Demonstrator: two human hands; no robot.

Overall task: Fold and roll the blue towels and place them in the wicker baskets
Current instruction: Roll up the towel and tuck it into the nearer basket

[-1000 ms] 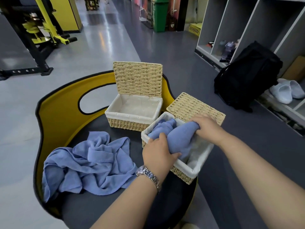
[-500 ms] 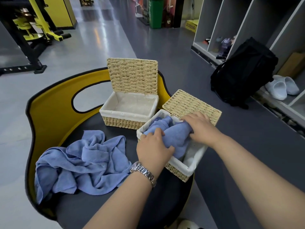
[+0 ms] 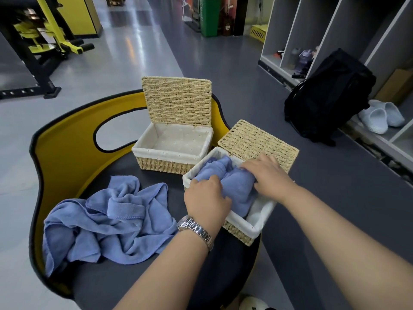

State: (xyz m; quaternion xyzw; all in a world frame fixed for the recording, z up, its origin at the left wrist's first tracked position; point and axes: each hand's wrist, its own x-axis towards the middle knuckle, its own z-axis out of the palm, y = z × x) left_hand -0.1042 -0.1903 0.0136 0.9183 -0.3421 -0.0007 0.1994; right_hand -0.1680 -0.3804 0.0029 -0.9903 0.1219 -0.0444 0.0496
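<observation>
A: We begin at the left hand (image 3: 206, 199), a metal watch (image 3: 196, 231) on its wrist. Its fingers curl over the near end of the rolled blue towel (image 3: 234, 186) and press it down.

B: We see the right hand (image 3: 267, 175) laid on the far end of the same roll, its fingers bent round the cloth at the basket's far rim. Both hands grip the towel; neither is spread.

A: The roll lies inside the nearer wicker basket (image 3: 237, 232), against its white lining. That basket's lid (image 3: 257, 142) hangs open behind the right hand.

B: Just beside it, further off and to the left, stands the second wicker basket (image 3: 163, 164); we note its lid (image 3: 177, 100) upright and only white lining inside.

A: Left of the hands, a loose blue towel (image 3: 107, 222) lies crumpled on the dark seat of the yellow-backed chair (image 3: 67, 153), which bears both baskets.

B: The left forearm crosses the seat's near edge and covers the basket's near left corner. Beyond, on the right, we find a black backpack (image 3: 328, 97) on the floor against grey cubby shelves (image 3: 312, 30), with white slippers (image 3: 380, 116) on a low shelf. A yellow exercise machine (image 3: 51, 30) stands far left.
</observation>
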